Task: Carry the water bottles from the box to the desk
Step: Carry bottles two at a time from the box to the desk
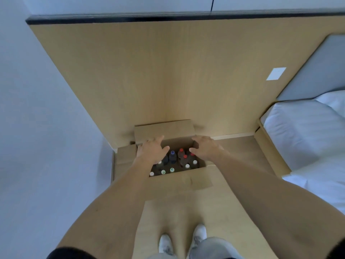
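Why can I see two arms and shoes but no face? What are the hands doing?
The camera sits on the person's head and looks down, so you see their own arms and white shoes. The left hand and right hand reach over an open cardboard box on the floor. Both hands are open and hold nothing yet. Inside the box stand bottles with red, white, green and blue caps. A bed is on the right.
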Demonstrator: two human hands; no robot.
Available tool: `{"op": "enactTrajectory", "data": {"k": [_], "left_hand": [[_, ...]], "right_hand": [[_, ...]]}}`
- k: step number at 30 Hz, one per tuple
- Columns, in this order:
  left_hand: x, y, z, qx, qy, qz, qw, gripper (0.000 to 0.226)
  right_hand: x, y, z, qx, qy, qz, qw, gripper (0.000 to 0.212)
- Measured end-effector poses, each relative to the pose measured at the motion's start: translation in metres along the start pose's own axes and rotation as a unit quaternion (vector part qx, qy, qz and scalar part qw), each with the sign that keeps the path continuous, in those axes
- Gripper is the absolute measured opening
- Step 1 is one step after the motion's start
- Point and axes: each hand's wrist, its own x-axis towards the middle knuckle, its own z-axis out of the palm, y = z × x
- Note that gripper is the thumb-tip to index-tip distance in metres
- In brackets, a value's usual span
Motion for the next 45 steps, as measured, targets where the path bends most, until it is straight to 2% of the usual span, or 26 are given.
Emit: {"op": "enactTrajectory", "data": {"k": [11,20,27,34,39,45], "left_hand": [[0.116,0.003,0.020,0.008,-0.053,-0.012,0.998,0.064],[0.203,0.005,0.078,-0.017,-0.124,-0.029,0.992,0.062],[0.268,-0.025,0.168,-0.020,-0.161,-0.024,0.986,0.065],[0.353,-0.052,0.290,-0.022,-0.153,0.002,0.988,0.069],[0.396,-0.055,0.363,-0.037,-0.144,0.041,0.988,0.069],[0.424,-0.056,0.441,-0.065,-0.193,0.078,0.976,0.078]], "right_hand": [[0.129,0.035,0.011,0.009,-0.059,0.013,0.998,0.062],[0.224,0.070,0.057,-0.005,-0.139,0.032,0.990,0.058],[0.275,0.095,0.125,0.016,-0.179,0.076,0.981,0.060],[0.335,0.130,0.216,0.017,-0.184,0.133,0.974,0.062],[0.365,0.141,0.265,0.032,-0.171,0.155,0.973,0.062],[0.389,0.150,0.317,0.055,-0.143,0.174,0.973,0.062]]}}
